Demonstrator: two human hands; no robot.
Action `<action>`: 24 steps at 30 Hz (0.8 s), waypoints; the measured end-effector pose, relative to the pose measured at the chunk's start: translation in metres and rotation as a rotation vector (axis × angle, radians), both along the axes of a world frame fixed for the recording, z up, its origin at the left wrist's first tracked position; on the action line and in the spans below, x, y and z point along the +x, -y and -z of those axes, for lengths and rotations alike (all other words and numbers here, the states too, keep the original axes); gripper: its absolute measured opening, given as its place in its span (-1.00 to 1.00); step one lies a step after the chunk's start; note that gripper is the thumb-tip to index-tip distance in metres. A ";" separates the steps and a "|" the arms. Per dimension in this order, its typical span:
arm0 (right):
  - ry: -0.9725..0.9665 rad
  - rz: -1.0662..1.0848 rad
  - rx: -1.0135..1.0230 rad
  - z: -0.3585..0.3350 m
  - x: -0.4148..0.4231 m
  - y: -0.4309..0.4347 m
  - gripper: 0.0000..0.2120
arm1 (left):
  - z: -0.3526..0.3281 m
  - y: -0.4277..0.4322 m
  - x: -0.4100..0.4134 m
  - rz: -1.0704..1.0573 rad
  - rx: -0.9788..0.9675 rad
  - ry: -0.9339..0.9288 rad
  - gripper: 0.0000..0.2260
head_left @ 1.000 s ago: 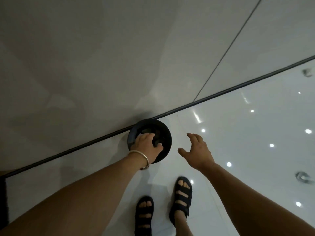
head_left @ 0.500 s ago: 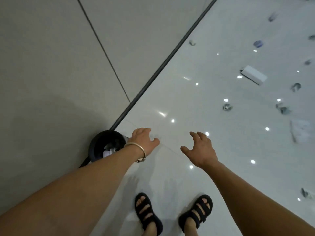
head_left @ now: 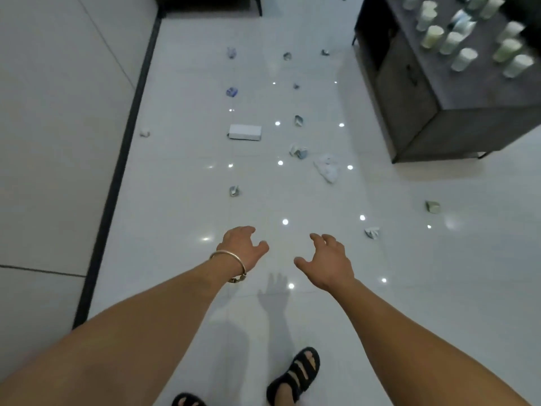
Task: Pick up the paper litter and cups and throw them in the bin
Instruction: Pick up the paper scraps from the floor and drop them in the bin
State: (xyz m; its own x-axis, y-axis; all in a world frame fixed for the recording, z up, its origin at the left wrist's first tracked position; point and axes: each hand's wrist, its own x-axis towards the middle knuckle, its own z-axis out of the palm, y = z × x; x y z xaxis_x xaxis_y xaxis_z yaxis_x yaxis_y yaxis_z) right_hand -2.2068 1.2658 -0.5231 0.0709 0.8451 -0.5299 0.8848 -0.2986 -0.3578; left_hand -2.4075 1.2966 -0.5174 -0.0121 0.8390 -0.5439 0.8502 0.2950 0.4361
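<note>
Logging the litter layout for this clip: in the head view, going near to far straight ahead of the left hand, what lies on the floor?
left hand → small crumpled scrap → white box → blue crumpled paper → pale scrap, farthest off.

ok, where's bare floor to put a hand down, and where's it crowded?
Bare: floor around the left hand and right hand, up to the crushed cup and left to the dark skirting. Crowded: from the white box across to the cabinet, around the crumpled sheet.
</note>
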 end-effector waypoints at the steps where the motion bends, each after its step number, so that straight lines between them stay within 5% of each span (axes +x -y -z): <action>1: 0.002 0.034 -0.002 -0.006 0.023 -0.001 -0.28 | -0.006 -0.006 0.027 0.036 0.000 0.004 -0.44; 9: 0.024 0.275 -0.015 -0.059 0.156 -0.005 -0.28 | -0.061 -0.059 0.168 0.252 0.037 0.022 -0.46; 24: 0.003 0.591 -0.065 -0.083 0.264 -0.069 -0.26 | -0.083 -0.203 0.302 0.574 -0.011 0.028 -0.44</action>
